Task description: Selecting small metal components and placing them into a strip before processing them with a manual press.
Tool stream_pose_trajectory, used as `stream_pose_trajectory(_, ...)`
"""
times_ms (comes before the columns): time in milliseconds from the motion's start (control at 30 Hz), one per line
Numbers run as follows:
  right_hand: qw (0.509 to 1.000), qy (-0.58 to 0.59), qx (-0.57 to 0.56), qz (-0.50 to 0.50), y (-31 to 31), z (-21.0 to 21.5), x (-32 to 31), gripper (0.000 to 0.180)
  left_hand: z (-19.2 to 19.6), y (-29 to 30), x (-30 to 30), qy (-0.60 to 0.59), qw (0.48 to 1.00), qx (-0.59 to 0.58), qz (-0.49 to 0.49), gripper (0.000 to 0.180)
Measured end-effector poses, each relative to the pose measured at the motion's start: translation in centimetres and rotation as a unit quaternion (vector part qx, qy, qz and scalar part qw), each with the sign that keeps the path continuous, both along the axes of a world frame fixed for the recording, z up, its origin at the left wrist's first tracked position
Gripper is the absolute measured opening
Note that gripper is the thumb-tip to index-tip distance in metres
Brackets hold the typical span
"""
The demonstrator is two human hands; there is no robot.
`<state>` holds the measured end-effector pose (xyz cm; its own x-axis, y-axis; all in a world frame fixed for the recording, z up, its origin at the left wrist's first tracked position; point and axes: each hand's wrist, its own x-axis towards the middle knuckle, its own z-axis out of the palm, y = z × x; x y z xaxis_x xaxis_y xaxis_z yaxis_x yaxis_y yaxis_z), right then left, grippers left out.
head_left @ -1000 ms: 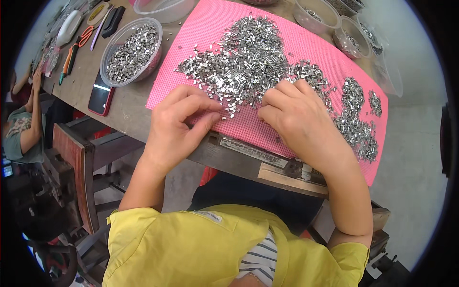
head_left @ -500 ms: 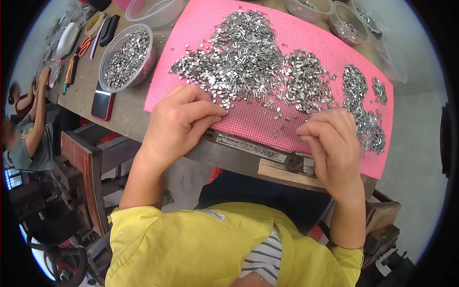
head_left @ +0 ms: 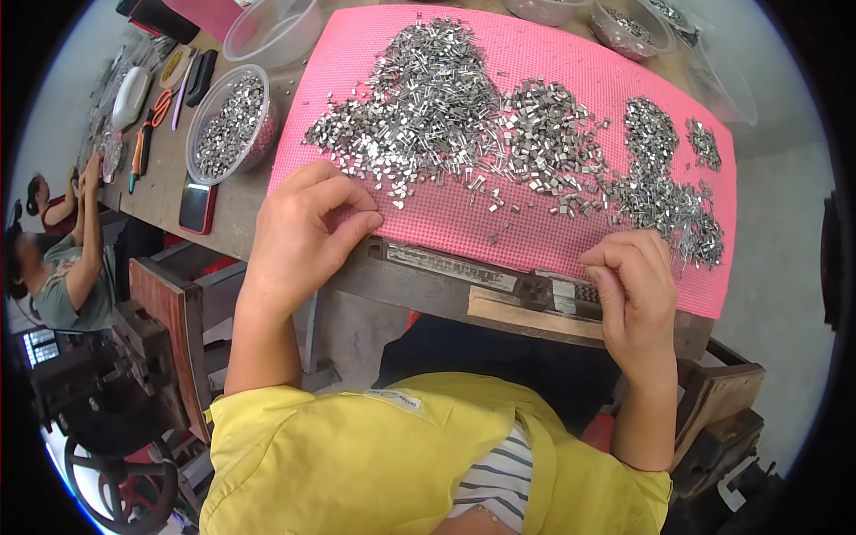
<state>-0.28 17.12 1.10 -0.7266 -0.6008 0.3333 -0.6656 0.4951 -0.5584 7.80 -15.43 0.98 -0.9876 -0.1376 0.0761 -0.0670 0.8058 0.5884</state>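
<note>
A pink textured mat [head_left: 312, 107] carries heaps of tiny silvery metal pieces [head_left: 437, 89], some block-like and some with thin prongs. My left hand [head_left: 308, 232] is at the mat's near edge, thumb and forefinger closed together just left of a slotted metal bar [head_left: 450, 267]. My right hand [head_left: 637, 290] hovers by the right end of that bar, its fingertips pinched as well. Anything between either set of fingertips is too small to make out. A few loose pieces [head_left: 495, 203] lie between my hands.
Left of the mat stand a clear tub [head_left: 230, 129] of metal pieces and a phone [head_left: 197, 207]. Beyond are pliers [head_left: 143, 147], orange-handled scissors [head_left: 161, 107] and another clear tub [head_left: 272, 36]. More tubs [head_left: 633, 36] line the back right. Co-workers [head_left: 71, 267] sit at far left.
My left hand has drawn back leftward from the near edge of the heap. The right hand has moved right and nearer to me. The whole view has shifted slightly.
</note>
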Motion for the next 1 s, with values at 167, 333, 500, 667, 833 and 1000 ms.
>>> stream_pose_trajectory(167,1.0,0.008,0.022,-0.004,0.0,-0.5,-0.7,0.013,-1.4,2.0,0.3,0.04,0.997,0.005,0.068,0.011)
stream_pose_trajectory(333,0.996,0.034,0.077,-0.021,-0.2,-0.7,-0.7,0.011,-2.0,3.4,0.3,0.046,0.991,-0.001,0.128,0.013)
stream_pose_trajectory(500,0.996,0.038,0.074,-0.035,0.1,-0.9,-0.7,0.012,-2.4,4.2,0.7,0.092,0.984,-0.005,0.151,0.011)
stream_pose_trajectory(667,0.996,0.025,0.076,-0.042,-0.1,-1.0,-0.3,0.01,-2.6,4.7,0.6,0.123,0.98,-0.004,0.158,0.009)
stream_pose_trajectory(833,0.998,0.006,-0.004,-0.056,1.2,-0.7,-0.2,0.01,-1.8,4.6,0.2,0.026,0.985,-0.045,0.167,0.007)
stream_pose_trajectory(1000,0.996,0.001,-0.021,-0.091,3.6,-0.7,0.6,0.014,-2.2,4.8,0.1,0.075,0.985,0.025,0.154,0.007)
